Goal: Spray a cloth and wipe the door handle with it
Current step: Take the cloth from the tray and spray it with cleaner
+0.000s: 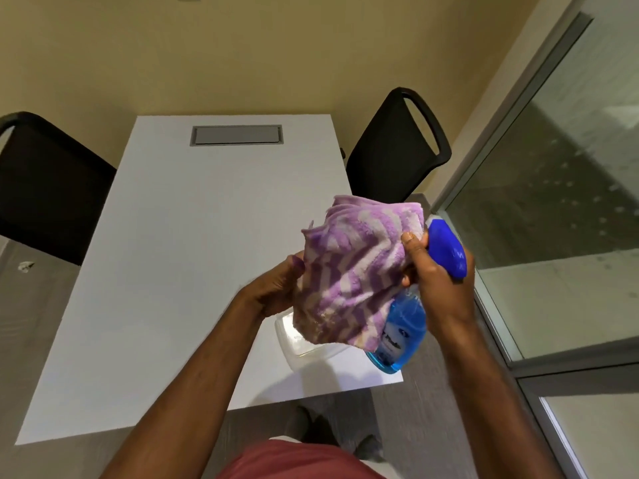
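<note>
- Cloth (352, 271): purple and off-white, zigzag-patterned, bunched up, held in the air between both hands above the near right corner of the table.
- Left hand (276, 288): under and behind the cloth's left side, fingers hidden in the fabric and curled into it, gripping the bundle.
- Spray bottle (404, 326): clear body with blue liquid and a blue trigger head (447, 247); held tilted, nozzle end up against the cloth's right edge, base pointing down toward the person. The lower part of the bottle is partly covered by the hanging cloth.
- Right hand (435, 267): wrapped round the bottle's neck, fingers curled at the trigger; fingertips touch the cloth.
- Table (173, 271): white, rectangular, with a grey cable hatch (236, 135) near its far end.
- Clear plastic container (304, 344): on the table's near right corner, directly below the cloth.
- Black chairs: one to the left (45, 188), one at the far right (394, 150) of the table.
- Glass partition (560, 219): with grey metal frame, on the right side of the room.
- Door handle: not visible from here.
</note>
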`<state>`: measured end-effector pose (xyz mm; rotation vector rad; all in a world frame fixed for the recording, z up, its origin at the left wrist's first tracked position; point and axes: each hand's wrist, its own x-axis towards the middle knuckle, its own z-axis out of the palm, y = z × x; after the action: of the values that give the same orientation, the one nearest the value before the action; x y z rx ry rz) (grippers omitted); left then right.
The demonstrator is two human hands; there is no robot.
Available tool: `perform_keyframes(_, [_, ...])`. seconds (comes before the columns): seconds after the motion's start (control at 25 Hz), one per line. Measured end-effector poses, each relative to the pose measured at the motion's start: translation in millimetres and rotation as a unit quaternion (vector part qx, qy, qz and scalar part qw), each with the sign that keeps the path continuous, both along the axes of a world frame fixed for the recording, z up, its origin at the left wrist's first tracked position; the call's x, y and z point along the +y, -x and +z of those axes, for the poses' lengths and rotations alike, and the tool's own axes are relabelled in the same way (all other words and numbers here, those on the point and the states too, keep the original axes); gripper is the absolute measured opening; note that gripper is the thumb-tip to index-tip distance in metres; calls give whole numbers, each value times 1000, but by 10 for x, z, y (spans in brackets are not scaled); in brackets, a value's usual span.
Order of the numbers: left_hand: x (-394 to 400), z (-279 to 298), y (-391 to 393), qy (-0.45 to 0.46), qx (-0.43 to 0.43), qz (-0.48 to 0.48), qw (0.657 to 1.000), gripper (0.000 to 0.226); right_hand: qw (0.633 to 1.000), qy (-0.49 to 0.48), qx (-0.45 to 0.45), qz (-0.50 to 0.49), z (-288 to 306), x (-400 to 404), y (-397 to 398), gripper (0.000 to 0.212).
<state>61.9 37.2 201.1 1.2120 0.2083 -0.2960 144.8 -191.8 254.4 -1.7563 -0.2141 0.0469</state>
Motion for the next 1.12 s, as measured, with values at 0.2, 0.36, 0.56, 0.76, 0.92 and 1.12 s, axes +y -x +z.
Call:
perform_keyframes(0.2, [13, 323, -17, -93, -70, -5, 993, 106, 999, 38, -22, 16, 67, -11, -18, 31])
perform_keyframes(0.36, [-124, 424, -85, -72, -50, 62, 994, 53, 999, 17, -20, 35, 109, -39, 2, 30])
perform_keyframes(0.56, [-85, 424, -121, 84, -15, 213, 973, 51, 1000, 21, -19, 0, 91, -72, 95, 36])
perform_keyframes(0.76, [-49, 379, -195, 28, -6, 225, 974, 59, 997, 39, -62, 23, 142, -6, 294, 48])
perform_keyframes(0.92, [-120, 288, -244, 65, 6, 225, 972, 59, 993, 60, -44, 96, 194, 170, 466, 44])
perform_keyframes(1.12, [-113, 217, -280, 140, 8, 246, 959, 59, 988, 73, -48, 128, 240, 364, 639, 51])
